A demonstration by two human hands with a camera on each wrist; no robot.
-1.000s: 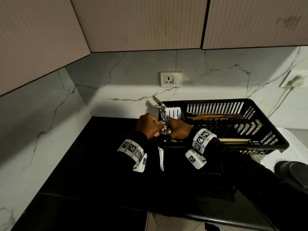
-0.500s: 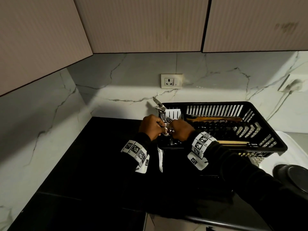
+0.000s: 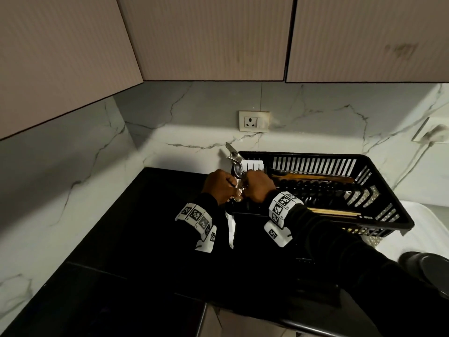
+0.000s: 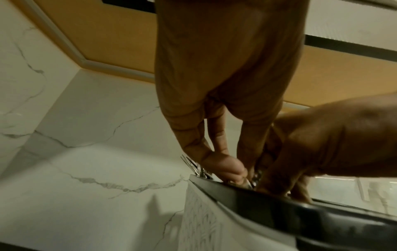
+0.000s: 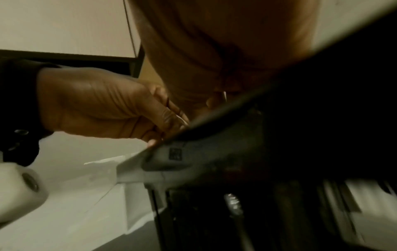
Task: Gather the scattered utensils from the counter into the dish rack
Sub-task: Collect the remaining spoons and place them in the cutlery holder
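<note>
A bundle of metal utensils [image 3: 237, 166], spoons, a knife and a fork, stands upright at the left end of the black dish rack [image 3: 315, 154]. My left hand [image 3: 218, 187] and right hand [image 3: 258, 184] both grip its lower part just over the rack's rim. In the left wrist view my left hand [image 4: 225, 163] pinches the utensils [image 4: 194, 167] at the rack rim [image 4: 279, 203], with the right hand [image 4: 322, 144] pressed in beside it. The right wrist view is blurred; it shows the left hand [image 5: 96, 105] at the rim [image 5: 236, 110]. The utensils' lower ends are hidden.
A wooden spoon [image 3: 315, 177] and chopsticks [image 3: 332, 211] lie in the rack, next to a white slotted holder [image 3: 252, 165]. A white drain tray [image 3: 425, 227] lies under the rack, a dark round lid [image 3: 425, 271] at right. A socket [image 3: 254, 121] is on the wall; cabinets hang overhead.
Both hands have shifted slightly farther back over the rack's left end with the bundle. Their grip looks the same.
</note>
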